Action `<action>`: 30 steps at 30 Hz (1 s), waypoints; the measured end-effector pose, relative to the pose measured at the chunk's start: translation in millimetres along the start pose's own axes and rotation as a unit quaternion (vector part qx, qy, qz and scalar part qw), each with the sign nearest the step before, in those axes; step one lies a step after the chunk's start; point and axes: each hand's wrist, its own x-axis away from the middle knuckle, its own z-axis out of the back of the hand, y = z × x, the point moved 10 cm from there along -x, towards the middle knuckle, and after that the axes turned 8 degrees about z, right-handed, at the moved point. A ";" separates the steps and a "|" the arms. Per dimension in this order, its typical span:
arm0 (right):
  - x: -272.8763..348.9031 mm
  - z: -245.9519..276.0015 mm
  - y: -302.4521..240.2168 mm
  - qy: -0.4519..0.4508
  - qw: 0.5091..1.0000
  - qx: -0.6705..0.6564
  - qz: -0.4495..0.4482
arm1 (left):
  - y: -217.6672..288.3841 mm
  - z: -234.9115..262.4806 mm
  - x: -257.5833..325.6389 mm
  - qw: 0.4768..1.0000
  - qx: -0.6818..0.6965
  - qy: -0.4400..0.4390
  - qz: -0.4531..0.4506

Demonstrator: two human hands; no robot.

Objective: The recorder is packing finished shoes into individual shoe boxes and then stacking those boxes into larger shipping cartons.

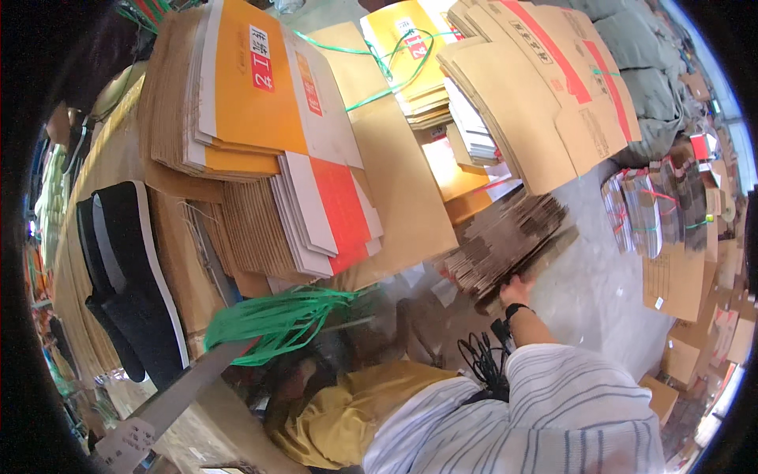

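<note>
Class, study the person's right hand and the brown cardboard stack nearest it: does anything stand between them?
Nothing visible does. The right hand is right at the near edge of the brown cardboard stack; whether it grips the stack is too blurred to tell.

Your brown cardboard stack (505,237) shows rough, ridged, matt edges, while the orange-and-white cartons (264,118) beside you look like smooth paperboard with a slight sheen. Your striped sleeve (572,399) is matt cloth; the green ties (272,316) look like glossy plastic.
</note>
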 end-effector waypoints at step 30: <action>128.5 -7.3 -93.6 -0.292 0.827 -0.475 -0.072 | 35.0 -31.9 95.2 0.976 0.182 0.116 0.001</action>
